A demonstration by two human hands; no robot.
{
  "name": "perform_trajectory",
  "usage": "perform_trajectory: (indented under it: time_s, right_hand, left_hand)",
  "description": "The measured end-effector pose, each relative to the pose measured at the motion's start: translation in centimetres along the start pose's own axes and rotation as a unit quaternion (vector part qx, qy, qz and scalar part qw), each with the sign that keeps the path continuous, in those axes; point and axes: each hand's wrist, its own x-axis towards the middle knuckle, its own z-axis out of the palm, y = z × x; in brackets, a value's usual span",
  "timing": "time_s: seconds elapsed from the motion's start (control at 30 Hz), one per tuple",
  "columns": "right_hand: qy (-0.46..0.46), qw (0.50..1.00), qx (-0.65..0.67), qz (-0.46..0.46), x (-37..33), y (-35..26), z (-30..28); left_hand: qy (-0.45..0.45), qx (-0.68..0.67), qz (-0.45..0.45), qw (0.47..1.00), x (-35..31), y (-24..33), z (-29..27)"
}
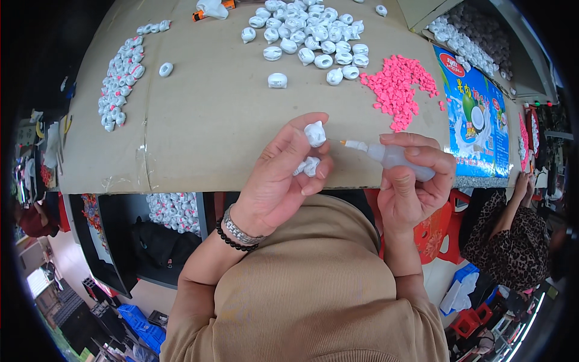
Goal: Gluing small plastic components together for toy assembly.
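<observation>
Pinched in the fingers of my left hand (271,181) is a small white moulded piece (315,134) with small points on it. A second white piece (309,166) is tucked lower down against the same hand's fingers. My right hand (413,196) grips a translucent squeeze bottle (375,152) with a thin needle tip. That tip points left at the upper white piece, close to it; whether they touch is too fine to tell. Beyond my hands lie a pile of white pieces (301,27) and a heap of small pink pieces (398,90).
White pieces with pink bits (120,81) stand in a cluster at the left. A blue printed sheet (476,114) covers the table's right side, below a bin of white and dark pieces (458,42). An open drawer (120,241) sits under the table. Another person (509,241) works at right.
</observation>
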Motion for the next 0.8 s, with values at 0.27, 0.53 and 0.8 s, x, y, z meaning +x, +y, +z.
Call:
perform_trajectory:
  time_s: [0.27, 0.53, 0.8]
  right_hand:
    - [-0.019, 0.999, -0.03, -0.04, -0.4, 0.36, 0.13]
    - [-0.034, 0.993, -0.08, -0.083, -0.15, 0.46, 0.28]
    - [-0.045, 0.992, -0.095, -0.071, -0.16, 0.45, 0.22]
  left_hand:
    - [0.031, 0.131, 0.05, 0.99, -0.31, -0.09, 0.39]
    - [0.032, 0.141, 0.065, 0.987, -0.36, -0.24, 0.34]
    - [0.026, 0.13, 0.058, 0.989, -0.49, -0.3, 0.22]
